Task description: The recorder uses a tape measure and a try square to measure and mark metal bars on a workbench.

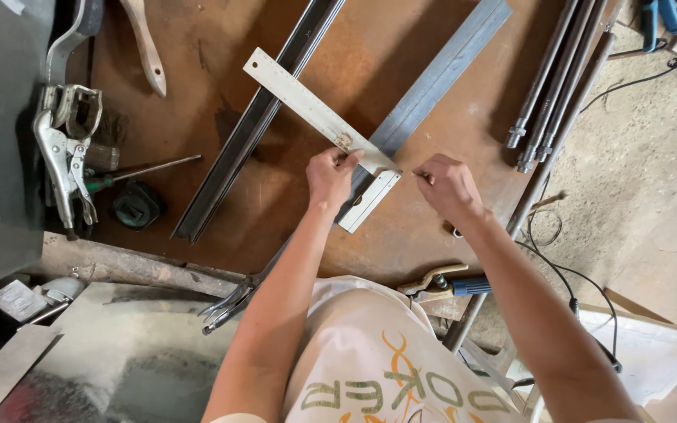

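Metal stock is laid on a rusty brown steel table (197,94): one flat grey steel strip (440,74), one dark steel channel (256,121), and about four thin round rods (550,78) at the right edge. One pale metal try square (315,117) is set across the grey strip, its thick stock (370,200) lying between the two hands. The left hand (329,176) is pinched around the square where blade meets stock. The right hand (450,186) is closed on a thin scriber (418,175), only its tip seen, just beside the stock. One locking clamp (64,149), one screwdriver (139,171) and one wooden handle (146,47) are spread at the left. Dusty concrete floor (652,172) is seen on the right.
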